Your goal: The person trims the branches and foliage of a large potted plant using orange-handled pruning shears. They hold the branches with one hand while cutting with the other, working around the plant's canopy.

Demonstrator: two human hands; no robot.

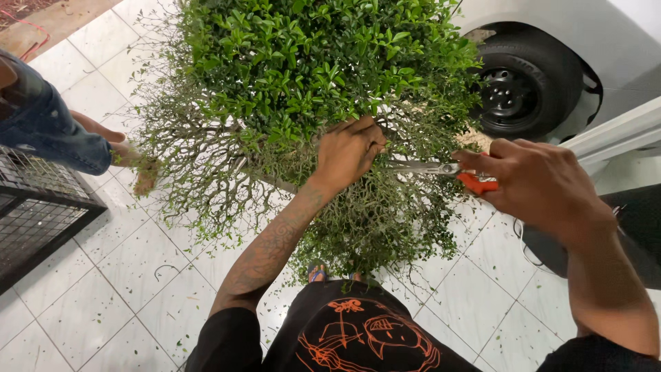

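Overhead view: head camera looks down on a shrub [310, 76] standing on a white tiled floor [103, 296].
Left hand: the left hand [348, 151] is pressed into the shrub at the line between green foliage and bare twigs, fingers curled narrow around thin stems; fingertips are buried in leaves, so exactly what they pinch cannot be told.
Right hand: the right hand [540, 182] is closed around the orange handles of the pruning shears [441, 169].
Shears position: grey metal blades point left, tips just beside the left hand, inside the twigs; blade tips are masked by branches, so blade opening cannot be told.
Shrub: dense green top, leafless tangled twigs below; the trunk and any pot are hidden.
Floor: small leaf clippings scattered across the tiles.
Far right edge: a car wheel [527, 86] and pale bodywork, cut off by the frame.
Left edge: a black wire mesh rack [34, 213], partly cropped.
Upper left: another person's denim-clad leg [48, 124] and bare foot [134, 155], partly behind twigs.
Bottom: wearer's black shirt with orange drawing [358, 337].
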